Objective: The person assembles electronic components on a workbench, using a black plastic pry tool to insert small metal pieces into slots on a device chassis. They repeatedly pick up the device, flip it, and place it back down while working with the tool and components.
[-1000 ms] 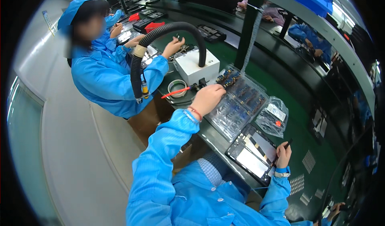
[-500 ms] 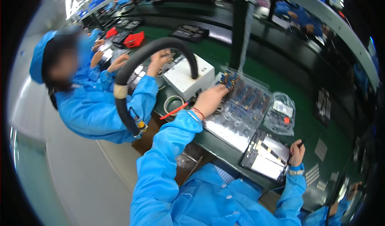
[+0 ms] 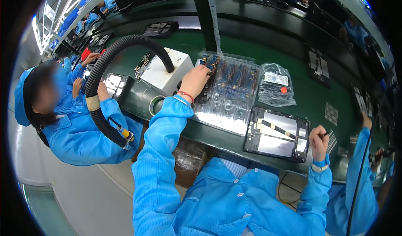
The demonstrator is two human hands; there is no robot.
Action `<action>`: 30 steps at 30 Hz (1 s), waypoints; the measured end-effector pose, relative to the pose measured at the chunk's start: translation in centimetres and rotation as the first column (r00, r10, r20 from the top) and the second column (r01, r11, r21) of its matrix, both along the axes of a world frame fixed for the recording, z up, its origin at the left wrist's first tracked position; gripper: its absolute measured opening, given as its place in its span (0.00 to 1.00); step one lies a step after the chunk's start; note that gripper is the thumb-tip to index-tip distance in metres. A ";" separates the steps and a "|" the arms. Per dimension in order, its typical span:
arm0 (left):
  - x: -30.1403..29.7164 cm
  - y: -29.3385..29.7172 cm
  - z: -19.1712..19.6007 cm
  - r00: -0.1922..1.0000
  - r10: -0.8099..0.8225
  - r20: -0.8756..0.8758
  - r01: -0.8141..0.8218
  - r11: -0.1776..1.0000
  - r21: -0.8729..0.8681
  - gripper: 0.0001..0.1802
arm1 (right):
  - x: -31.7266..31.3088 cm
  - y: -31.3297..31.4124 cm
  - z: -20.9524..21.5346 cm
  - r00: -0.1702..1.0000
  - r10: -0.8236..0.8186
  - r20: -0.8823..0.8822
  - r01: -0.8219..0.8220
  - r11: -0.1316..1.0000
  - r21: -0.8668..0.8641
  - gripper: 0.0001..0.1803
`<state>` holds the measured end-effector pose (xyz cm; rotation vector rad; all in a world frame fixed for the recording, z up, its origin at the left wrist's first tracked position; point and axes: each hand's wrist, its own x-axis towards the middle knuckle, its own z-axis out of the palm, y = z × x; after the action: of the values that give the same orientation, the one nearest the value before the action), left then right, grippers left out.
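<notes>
My left hand (image 3: 195, 81) reaches to the left side of a clear plastic tray (image 3: 226, 121). Its fingers are bent together over a row of small blue-and-gold circuit parts (image 3: 214, 64); whatever lies between the fingertips is hidden. More such parts sit in the tray's far compartments, while its near part shows bare, shiny plastic. At the right, my right hand (image 3: 319, 144) is closed around a thin dark tool whose kind I cannot make out. Beside that hand lies an opened black tablet (image 3: 276, 141) with silver battery panels and a dark strip running across them.
Left of the tray stands a white box (image 3: 173, 62) with a thick black hose (image 3: 98, 68). A tape roll (image 3: 156, 105) lies by the table edge. Behind the tablet is a clear bag (image 3: 276, 83). Co-workers sit on both sides; one sleeve (image 3: 361, 165) is close at right.
The view has shifted, so the table sits differently in the picture. My left hand stays at the tray's left parts, and my right hand still holds the dark tool beside the tablet.
</notes>
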<state>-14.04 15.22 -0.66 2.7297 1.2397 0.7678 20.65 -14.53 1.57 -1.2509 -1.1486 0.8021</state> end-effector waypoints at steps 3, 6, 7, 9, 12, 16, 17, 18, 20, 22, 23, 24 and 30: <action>0.9 1.3 -0.4 0.988 0.071 -0.135 -0.072 0.997 -0.001 0.07 | -2.1 -3.2 0.8 0.999 0.036 0.008 -0.037 0.999 0.029 0.06; 1.6 2.2 -1.2 0.970 0.129 -0.208 -0.128 0.992 0.018 0.07 | -4.4 -5.3 1.9 0.991 0.115 0.064 -0.117 0.993 0.032 0.07; 1.8 2.4 -1.4 0.964 0.146 -0.221 -0.146 0.989 0.016 0.07 | -4.8 -5.9 2.1 0.985 0.152 0.083 -0.156 0.987 0.039 0.08; 1.9 2.4 -1.2 0.961 0.170 -0.218 -0.176 0.984 -0.010 0.07 | -5.6 -6.9 2.6 0.974 0.197 0.113 -0.203 0.978 0.046 0.09; 1.5 1.9 -0.4 0.978 0.140 -0.156 -0.151 0.987 -0.061 0.06 | -6.4 -7.9 2.2 0.974 0.160 0.161 -0.177 0.979 0.098 0.09; 0.7 0.4 2.0 0.992 0.125 -0.002 -0.124 0.987 -0.101 0.06 | -7.3 -8.3 1.4 0.984 0.138 0.115 -0.153 0.978 0.139 0.08; 0.6 0.0 2.4 0.986 0.144 0.089 -0.130 0.981 -0.145 0.06 | -7.5 -8.2 1.1 0.986 0.144 0.084 -0.154 0.978 0.140 0.07; 0.5 -0.2 2.6 0.970 0.166 0.177 -0.132 0.973 -0.190 0.07 | -7.6 -8.0 0.7 0.987 0.150 0.052 -0.156 0.978 0.141 0.07; 0.2 -0.3 2.6 0.954 0.167 0.248 -0.112 0.969 -0.220 0.09 | -7.9 -7.5 0.0 0.984 0.180 0.003 -0.178 0.976 0.125 0.07; -0.3 -0.5 2.4 0.938 0.156 0.310 -0.093 0.974 -0.209 0.10 | -8.4 -6.7 -0.3 0.974 0.219 -0.052 -0.214 0.972 0.092 0.06; -0.4 -0.6 2.4 0.938 0.152 0.312 -0.090 0.975 -0.203 0.10 | -8.4 -6.3 -0.5 0.967 0.250 -0.041 -0.246 0.965 0.097 0.05; -0.7 -0.8 2.6 0.938 0.148 0.313 -0.088 0.976 -0.198 0.10 | -8.4 -6.1 -0.6 0.964 0.263 -0.031 -0.259 0.962 0.092 0.05; -1.2 -3.3 4.0 0.751 0.199 0.630 -0.068 0.972 -0.227 0.09 | -8.3 -4.9 -1.2 0.947 0.299 -0.117 -0.307 0.950 -0.056 0.04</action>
<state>-15.23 11.93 3.33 1.9410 1.2446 1.3762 12.39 -19.39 0.38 -1.0890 -1.2501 1.1371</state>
